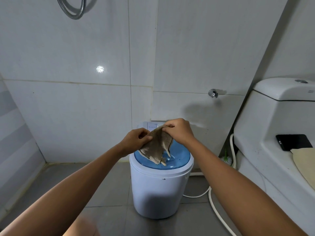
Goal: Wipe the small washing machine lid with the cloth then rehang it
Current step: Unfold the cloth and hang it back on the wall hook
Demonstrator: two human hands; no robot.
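Note:
A small white washing machine (158,193) stands on the floor in front of me, its blue translucent lid (180,157) closed. Both hands hold a beige woven cloth (157,147) just above the lid. My left hand (136,139) pinches the cloth's left edge. My right hand (179,131) grips its top edge near the machine's control panel. The cloth hangs down, and its lower corners reach the lid surface or hover right over it.
A white toilet (272,133) stands to the right, with a black phone (293,142) on it. A wall tap (213,93) sits behind the machine. White hoses (213,201) run along the grey floor. A shower hose (73,11) hangs at the upper left. Tiled walls close in.

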